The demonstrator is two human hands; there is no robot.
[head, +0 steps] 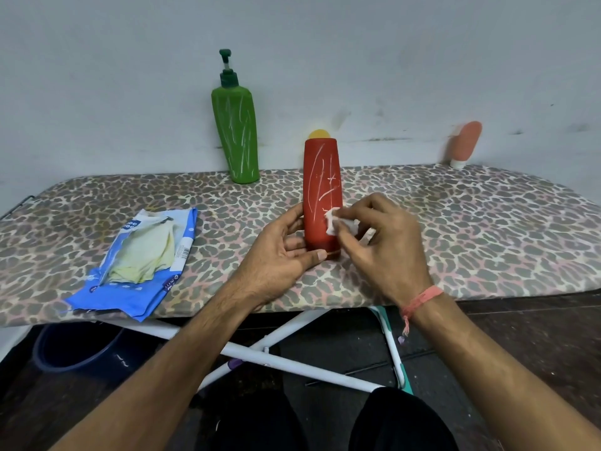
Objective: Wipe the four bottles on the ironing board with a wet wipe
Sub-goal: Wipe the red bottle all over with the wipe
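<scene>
A red bottle (321,187) streaked with white marks stands upright near the front of the leopard-print ironing board (471,229). My left hand (286,252) grips its lower part from the left. My right hand (383,242) pinches a small white wet wipe (338,221) and presses it against the bottle's lower right side. Behind the red bottle a yellow cap (319,134) of another bottle peeks out. A green pump bottle (236,135) with white streaks leans at the wall. A small salmon tube (464,143) stands on its white cap at the back right.
An opened blue wet-wipe pack (140,258) lies on the board's left side, near the front edge. Under the board are its white crossed legs (276,349) and a dark blue bucket (78,346) on the floor. The wall stands right behind the board.
</scene>
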